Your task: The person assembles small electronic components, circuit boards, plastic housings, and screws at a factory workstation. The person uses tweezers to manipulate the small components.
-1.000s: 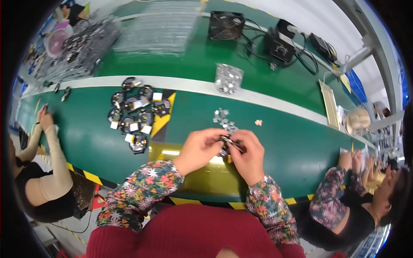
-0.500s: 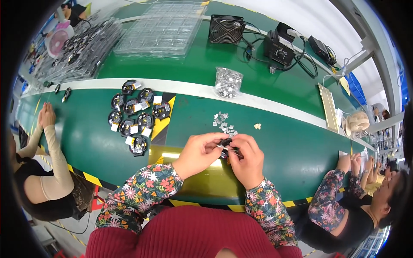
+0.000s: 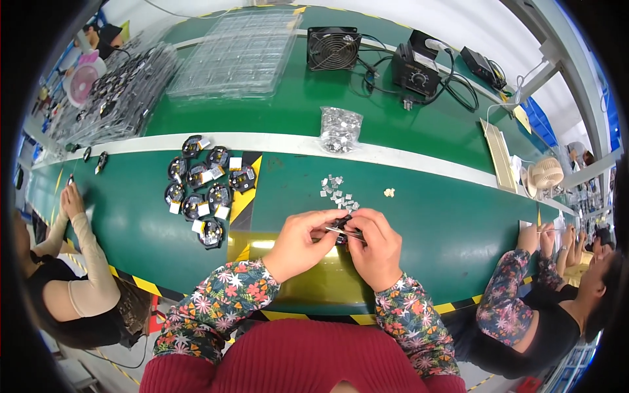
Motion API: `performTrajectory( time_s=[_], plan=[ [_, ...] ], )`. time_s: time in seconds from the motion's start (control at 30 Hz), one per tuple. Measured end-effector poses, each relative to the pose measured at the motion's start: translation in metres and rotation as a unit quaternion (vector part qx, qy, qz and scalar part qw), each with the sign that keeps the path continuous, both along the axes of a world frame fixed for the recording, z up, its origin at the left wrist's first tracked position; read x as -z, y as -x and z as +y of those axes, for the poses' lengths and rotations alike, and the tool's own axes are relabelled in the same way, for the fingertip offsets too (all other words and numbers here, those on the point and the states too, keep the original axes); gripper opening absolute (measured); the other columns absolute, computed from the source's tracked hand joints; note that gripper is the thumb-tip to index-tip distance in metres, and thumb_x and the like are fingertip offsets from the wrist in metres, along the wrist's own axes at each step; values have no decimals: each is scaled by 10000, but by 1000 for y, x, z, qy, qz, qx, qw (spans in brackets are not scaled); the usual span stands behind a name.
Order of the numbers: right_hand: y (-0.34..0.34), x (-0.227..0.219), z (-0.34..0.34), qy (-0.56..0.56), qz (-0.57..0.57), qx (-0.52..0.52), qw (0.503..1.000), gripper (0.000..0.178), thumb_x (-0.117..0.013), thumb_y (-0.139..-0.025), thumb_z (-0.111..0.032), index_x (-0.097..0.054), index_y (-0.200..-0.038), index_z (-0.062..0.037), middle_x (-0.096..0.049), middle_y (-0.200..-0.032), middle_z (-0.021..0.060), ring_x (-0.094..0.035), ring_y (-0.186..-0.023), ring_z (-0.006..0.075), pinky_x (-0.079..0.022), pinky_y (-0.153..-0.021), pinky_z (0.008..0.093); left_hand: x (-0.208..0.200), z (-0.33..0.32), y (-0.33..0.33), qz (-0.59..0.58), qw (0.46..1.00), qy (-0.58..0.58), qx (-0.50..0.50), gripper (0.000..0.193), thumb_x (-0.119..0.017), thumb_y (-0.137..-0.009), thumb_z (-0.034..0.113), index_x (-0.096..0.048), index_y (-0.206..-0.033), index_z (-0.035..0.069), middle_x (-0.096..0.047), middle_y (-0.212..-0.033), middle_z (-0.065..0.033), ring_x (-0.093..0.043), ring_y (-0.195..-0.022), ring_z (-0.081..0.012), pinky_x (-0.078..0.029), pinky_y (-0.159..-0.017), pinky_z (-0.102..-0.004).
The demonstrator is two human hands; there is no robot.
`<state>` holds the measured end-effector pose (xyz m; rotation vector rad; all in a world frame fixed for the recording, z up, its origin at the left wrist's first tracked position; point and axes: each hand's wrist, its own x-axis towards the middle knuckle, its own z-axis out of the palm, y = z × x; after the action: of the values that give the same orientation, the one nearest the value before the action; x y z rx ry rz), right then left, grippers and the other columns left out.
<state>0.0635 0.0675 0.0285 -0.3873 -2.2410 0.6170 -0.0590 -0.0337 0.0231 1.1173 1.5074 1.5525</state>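
Over a yellow see-through sheet (image 3: 321, 285) on the green bench, my left hand (image 3: 295, 247) pinches a small black device part (image 3: 342, 223), mostly covered by the fingers. Close against it, my right hand (image 3: 380, 252) grips thin metal tweezers (image 3: 354, 234), their tips at the part. Just beyond both hands lie several small silvery square pieces (image 3: 335, 194). A little cluster of cream-coloured bits (image 3: 389, 192) sits to their right. Several round black device assemblies (image 3: 209, 233) with white-and-silver tabs are grouped at the left.
A clear bag of small metal parts (image 3: 341, 130) rests by the white ledge. Farther back stand clear plastic trays (image 3: 236, 56), a black fan (image 3: 333, 49) and a dial-fronted black box (image 3: 414, 72) with cables. Co-workers' arms (image 3: 92, 262) are on the left, with others on the right.
The view has shifted slightly. Both hands keep nearly the same pose, the tweezers now lying at a slightly different angle across the black part.
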Motion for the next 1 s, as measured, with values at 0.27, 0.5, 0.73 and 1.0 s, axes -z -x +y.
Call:
performTrajectory(
  time_s=[0.27,0.5,0.73,1.0],
  plan=[
    [-1,0,0,-26,1,-1,1000,269,-644,-590,68,-552,-819,-38,-567,-877,76,-589,-649,239,-476,-536,313,11,1,-1,-60,998,-15,9,379,-512,-772,-78,-562,-1132,28,-616,-960,-109,-590,-848,-117,-507,-715,-235],
    [0,-1,0,-55,5,2,998,267,-637,-576,72,-559,-808,-37,-570,-877,74,-588,-629,230,-474,-524,311,3,-1,0,-64,998,1,28,409,-489,-775,-100,-550,-1157,32,-597,-995,-46,-538,-840,-75,-460,-709,-218],
    [1,1,2,-60,-10,-6,998,265,-629,-578,64,-566,-815,-37,-578,-872,71,-591,-628,228,-473,-521,307,-4,0,7,-3,999,34,33,355,-497,-755,-77,-571,-1096,-10,-627,-960,-106,-602,-823,-109,-500,-704,-232],
    [-1,-5,-5,-60,-24,-19,998,257,-602,-565,65,-576,-801,-33,-586,-857,94,-603,-672,249,-492,-568,327,10,3,5,-79,996,38,19,175,-560,-875,103,-613,-989,-19,-637,-847,-39,-568,-797,-74,-482,-714,-233]
  ],
)
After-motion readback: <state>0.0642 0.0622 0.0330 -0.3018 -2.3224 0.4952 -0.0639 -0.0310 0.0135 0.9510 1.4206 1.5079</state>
